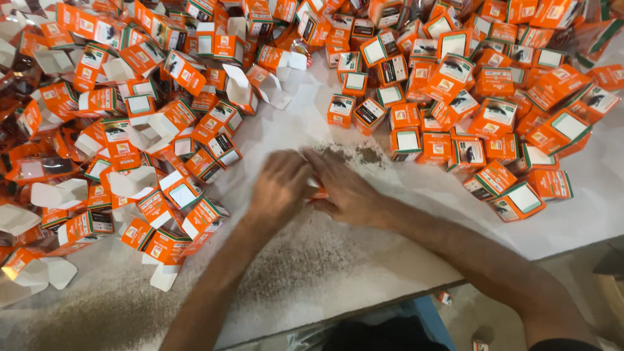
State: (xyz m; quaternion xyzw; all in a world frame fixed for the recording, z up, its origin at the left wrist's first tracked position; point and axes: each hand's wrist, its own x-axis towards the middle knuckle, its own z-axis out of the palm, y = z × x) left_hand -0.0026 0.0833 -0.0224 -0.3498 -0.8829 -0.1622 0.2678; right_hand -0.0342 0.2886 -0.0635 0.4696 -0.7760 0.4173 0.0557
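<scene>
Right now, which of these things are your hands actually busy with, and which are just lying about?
In hand:
- left hand and right hand, pressed together over one small orange box, mostly hidden between them

Lying about:
- open-flapped boxes heaped on the left
- closed boxes piled on the right
- white table, dusted with dark powder
- a couple of boxes on the floor

— What does the person wear on the arms?
— Nothing that shows: both forearms are bare from the wrists back to the frame's lower edge, with fine hair along them.
— And the hands?
— The left hand [279, 188] and the right hand [348, 192] are bare as well, no gloves, no rings, watch or bands visible. A dark edge of clothing shows at the right elbow.
</scene>
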